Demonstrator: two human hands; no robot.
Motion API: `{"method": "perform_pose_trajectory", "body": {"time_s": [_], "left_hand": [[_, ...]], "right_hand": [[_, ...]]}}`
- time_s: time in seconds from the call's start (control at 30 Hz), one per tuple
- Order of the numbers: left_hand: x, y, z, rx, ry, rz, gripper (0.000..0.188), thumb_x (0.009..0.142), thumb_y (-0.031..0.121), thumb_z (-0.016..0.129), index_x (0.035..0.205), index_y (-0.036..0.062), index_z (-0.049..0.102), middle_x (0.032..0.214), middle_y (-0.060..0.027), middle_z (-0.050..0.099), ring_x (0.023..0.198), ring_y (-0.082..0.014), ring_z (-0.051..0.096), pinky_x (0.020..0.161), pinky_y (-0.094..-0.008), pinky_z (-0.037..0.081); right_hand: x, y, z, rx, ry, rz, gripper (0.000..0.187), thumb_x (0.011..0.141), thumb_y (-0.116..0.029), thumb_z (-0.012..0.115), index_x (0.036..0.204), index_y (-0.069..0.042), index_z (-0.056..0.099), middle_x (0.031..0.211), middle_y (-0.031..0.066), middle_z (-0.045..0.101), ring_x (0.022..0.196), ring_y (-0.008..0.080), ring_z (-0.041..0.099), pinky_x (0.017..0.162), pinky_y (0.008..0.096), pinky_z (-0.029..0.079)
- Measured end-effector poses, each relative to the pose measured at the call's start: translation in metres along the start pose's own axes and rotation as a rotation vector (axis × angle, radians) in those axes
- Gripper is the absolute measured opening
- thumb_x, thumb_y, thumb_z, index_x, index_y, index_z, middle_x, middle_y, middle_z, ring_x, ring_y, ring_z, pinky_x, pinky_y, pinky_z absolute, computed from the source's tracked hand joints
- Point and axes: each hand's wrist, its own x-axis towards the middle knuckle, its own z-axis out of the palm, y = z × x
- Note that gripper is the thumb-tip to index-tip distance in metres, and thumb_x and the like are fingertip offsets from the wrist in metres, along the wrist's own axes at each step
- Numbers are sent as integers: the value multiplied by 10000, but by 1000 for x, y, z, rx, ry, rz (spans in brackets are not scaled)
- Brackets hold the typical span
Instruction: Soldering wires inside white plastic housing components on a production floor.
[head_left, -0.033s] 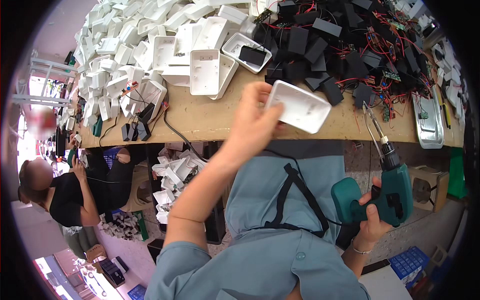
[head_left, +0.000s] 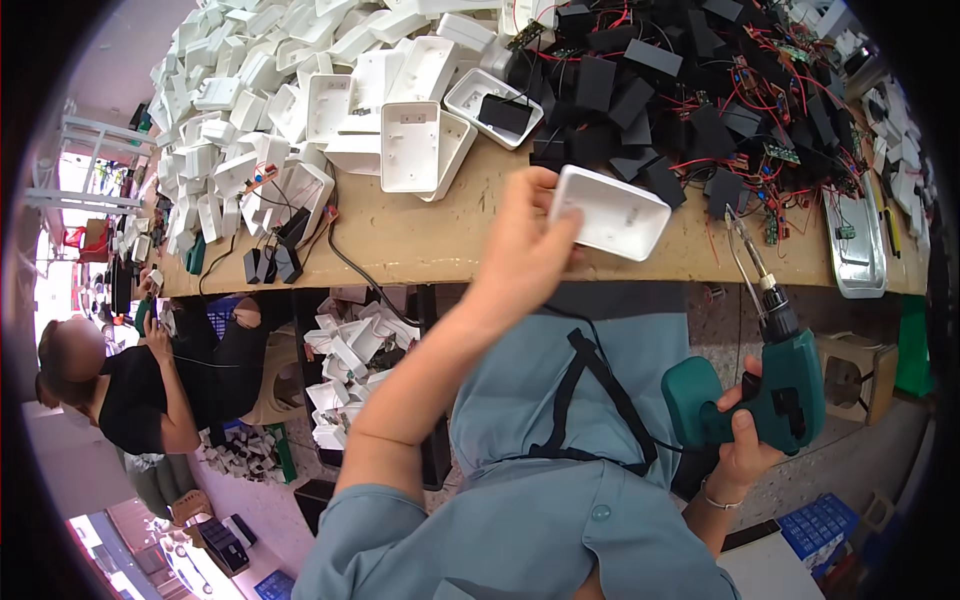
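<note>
My left hand (head_left: 525, 245) is raised over the table edge and grips a white rectangular plastic casing (head_left: 615, 213) by its left end. My right hand (head_left: 745, 440) is low at my lap, closed around the handle of a teal electric screwdriver (head_left: 775, 385) whose bit points up toward the table. The casing hangs above the bare wooden tabletop (head_left: 430, 240). A grey-blue apron with a black strap covers my lap between the two hands.
A heap of white plastic casings (head_left: 300, 90) fills the table's left. Black modules with red wires and small circuit boards (head_left: 700, 90) cover the right. A metal tray (head_left: 855, 250) lies at the right edge. Another person (head_left: 130, 390) sits at the left beside more casings on the floor.
</note>
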Motion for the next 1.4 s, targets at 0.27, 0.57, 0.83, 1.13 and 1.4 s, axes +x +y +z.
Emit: {"method": "perform_pose_trajectory", "body": {"time_s": [0.27,0.57,0.83,1.13,1.4], "left_hand": [[-2,-12,10,845,113,480,553,813,222,667,1241,4,394,1014,-213,576,738,-381,620,596,-442,507],[-8,21,0,1019,64,432,604,781,376,701,1193,-15,494,866,-164,588,705,-343,623,584,-416,503],[102,77,-22,1049,428,832,224,865,171,603,989,-1,531,834,-187,601,767,-357,606,642,-419,481],[161,91,-5,1397,376,390,370,776,231,655,985,-21,481,784,-198,659,812,-338,657,716,-398,521],[156,87,-24,1126,279,325,216,748,199,564,809,60,717,851,-124,678,847,-315,642,735,-431,497]], "right_hand": [[-6,-1,-4,9,3,-9,632,777,-118,680,1315,58,400,1146,223,589,709,175,613,641,268,509],[-3,2,-4,40,-21,9,619,773,-103,676,1309,55,408,1162,224,583,713,175,614,647,276,512],[-1,6,-9,65,-1,57,610,766,-95,681,1294,60,419,1156,222,586,716,171,613,654,273,518],[4,12,-15,72,44,62,628,762,-104,703,1297,58,417,1154,207,591,723,162,613,646,269,521],[10,8,-11,75,52,56,629,766,-104,703,1299,60,412,1145,221,591,718,167,619,650,271,524]]}}
